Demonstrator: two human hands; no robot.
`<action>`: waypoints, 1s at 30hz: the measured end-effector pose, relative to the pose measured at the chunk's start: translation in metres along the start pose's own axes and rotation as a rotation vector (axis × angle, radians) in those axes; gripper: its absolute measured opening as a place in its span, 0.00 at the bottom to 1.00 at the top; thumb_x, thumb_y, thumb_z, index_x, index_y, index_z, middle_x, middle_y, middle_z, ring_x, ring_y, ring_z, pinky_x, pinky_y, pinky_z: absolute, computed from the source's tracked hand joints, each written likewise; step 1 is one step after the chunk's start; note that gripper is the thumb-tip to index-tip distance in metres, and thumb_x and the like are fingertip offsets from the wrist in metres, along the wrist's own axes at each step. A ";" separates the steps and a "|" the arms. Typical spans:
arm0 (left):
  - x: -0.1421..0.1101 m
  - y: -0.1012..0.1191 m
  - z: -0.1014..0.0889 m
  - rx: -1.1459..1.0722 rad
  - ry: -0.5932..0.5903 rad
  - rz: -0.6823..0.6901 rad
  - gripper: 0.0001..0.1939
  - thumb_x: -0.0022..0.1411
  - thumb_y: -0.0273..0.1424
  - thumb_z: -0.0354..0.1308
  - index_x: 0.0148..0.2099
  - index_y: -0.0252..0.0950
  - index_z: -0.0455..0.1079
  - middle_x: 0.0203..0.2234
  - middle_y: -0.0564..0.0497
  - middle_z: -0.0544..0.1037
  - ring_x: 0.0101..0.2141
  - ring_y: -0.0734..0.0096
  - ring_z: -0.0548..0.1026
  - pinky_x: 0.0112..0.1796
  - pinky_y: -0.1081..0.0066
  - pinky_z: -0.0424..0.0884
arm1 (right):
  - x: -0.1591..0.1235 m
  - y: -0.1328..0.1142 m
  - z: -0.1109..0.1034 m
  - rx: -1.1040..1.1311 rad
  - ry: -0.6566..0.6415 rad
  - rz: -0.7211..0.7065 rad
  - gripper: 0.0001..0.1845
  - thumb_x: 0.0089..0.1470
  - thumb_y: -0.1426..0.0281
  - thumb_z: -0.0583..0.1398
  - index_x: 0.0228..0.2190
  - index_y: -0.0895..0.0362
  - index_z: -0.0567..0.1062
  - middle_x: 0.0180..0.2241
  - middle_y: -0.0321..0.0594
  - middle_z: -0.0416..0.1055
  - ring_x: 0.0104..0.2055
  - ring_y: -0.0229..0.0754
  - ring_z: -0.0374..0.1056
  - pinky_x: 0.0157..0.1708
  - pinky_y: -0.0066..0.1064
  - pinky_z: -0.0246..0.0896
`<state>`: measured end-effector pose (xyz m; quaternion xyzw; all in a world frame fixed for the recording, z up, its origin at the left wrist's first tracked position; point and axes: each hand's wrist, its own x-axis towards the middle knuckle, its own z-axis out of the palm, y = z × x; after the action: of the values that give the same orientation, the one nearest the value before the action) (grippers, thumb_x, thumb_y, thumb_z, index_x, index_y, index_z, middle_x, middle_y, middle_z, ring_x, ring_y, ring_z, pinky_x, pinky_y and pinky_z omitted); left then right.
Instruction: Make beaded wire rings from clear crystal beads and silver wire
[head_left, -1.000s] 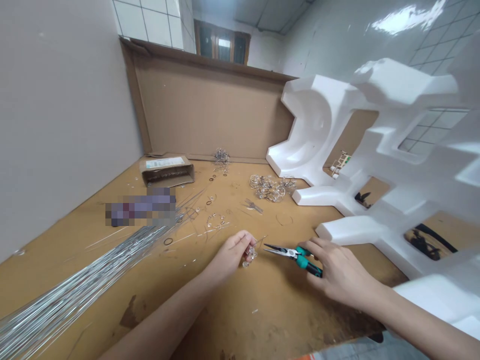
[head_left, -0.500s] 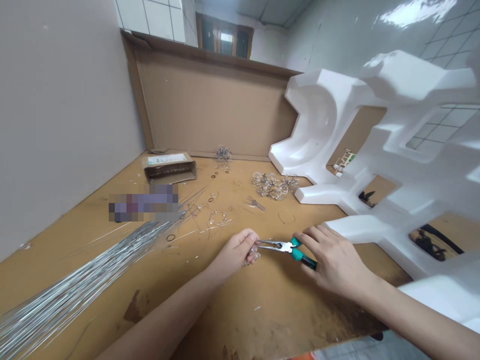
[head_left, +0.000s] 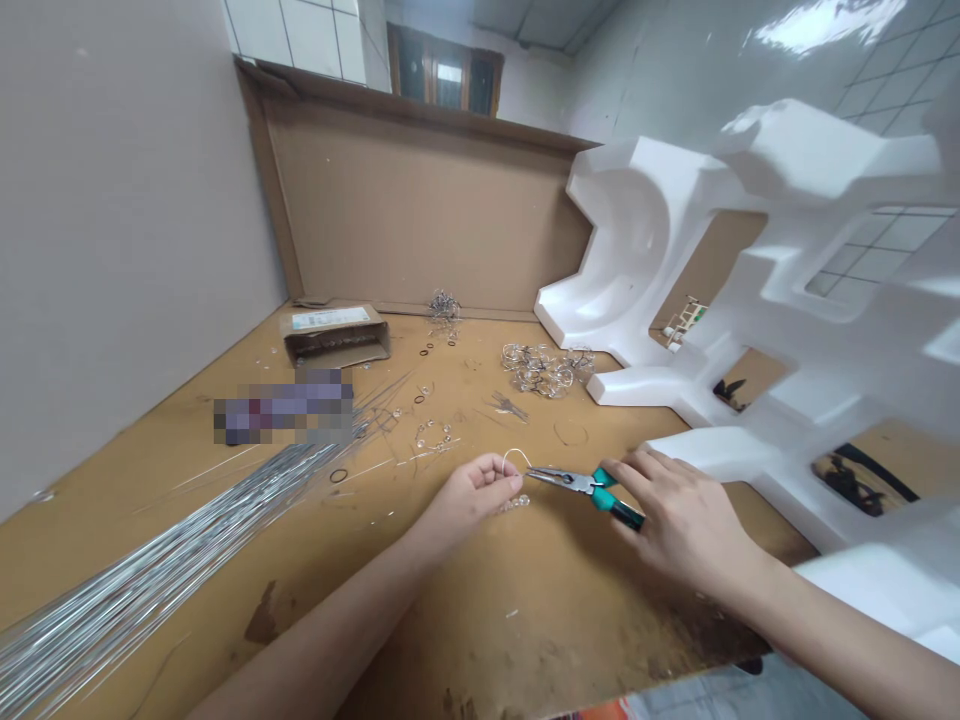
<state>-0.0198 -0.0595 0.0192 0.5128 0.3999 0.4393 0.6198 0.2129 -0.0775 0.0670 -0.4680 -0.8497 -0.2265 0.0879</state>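
Observation:
My left hand (head_left: pixel 474 493) is closed in a pinch on a thin wire piece strung with clear beads (head_left: pixel 516 500), held just above the cardboard-covered table (head_left: pixel 450 620). My right hand (head_left: pixel 679 515) grips green-handled needle-nose pliers (head_left: pixel 589 486). The pliers' tips meet the wire at a small loop (head_left: pixel 516 457) that arches up beside my left fingers.
A long bundle of straight silver wires (head_left: pixel 165 570) lies at the left. Finished wire-and-bead rings (head_left: pixel 541 370) are heaped further back, with loose small rings and a small cardboard box (head_left: pixel 334 335). White foam packing (head_left: pixel 780 330) fills the right; cardboard walls stand behind.
The pliers moved in from the right to the wire at my left fingers. The wire is now bent into a small loop above the beads.

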 end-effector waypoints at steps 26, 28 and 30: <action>0.009 -0.017 0.001 -0.004 -0.007 0.037 0.12 0.50 0.38 0.56 0.32 0.34 0.63 0.15 0.58 0.66 0.18 0.80 0.64 0.21 0.78 0.57 | -0.005 -0.008 0.005 0.021 -0.016 0.028 0.15 0.48 0.65 0.54 0.39 0.56 0.70 0.31 0.42 0.68 0.36 0.45 0.63 0.33 0.32 0.54; 0.009 -0.017 0.001 -0.011 -0.001 0.030 0.12 0.50 0.39 0.56 0.32 0.35 0.62 0.15 0.58 0.66 0.19 0.79 0.66 0.21 0.78 0.58 | -0.006 -0.008 0.006 0.022 -0.009 0.031 0.14 0.49 0.65 0.54 0.38 0.56 0.70 0.31 0.42 0.68 0.36 0.45 0.64 0.32 0.32 0.53; 0.008 -0.017 0.002 -0.017 0.004 0.019 0.13 0.50 0.39 0.56 0.32 0.35 0.62 0.15 0.58 0.66 0.20 0.77 0.68 0.22 0.78 0.58 | -0.006 -0.009 0.005 0.035 -0.023 0.048 0.14 0.48 0.65 0.54 0.37 0.55 0.70 0.30 0.41 0.68 0.33 0.44 0.64 0.30 0.31 0.52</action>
<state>-0.0137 -0.0538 0.0026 0.5106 0.3924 0.4494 0.6192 0.2089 -0.0836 0.0575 -0.4890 -0.8431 -0.2039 0.0919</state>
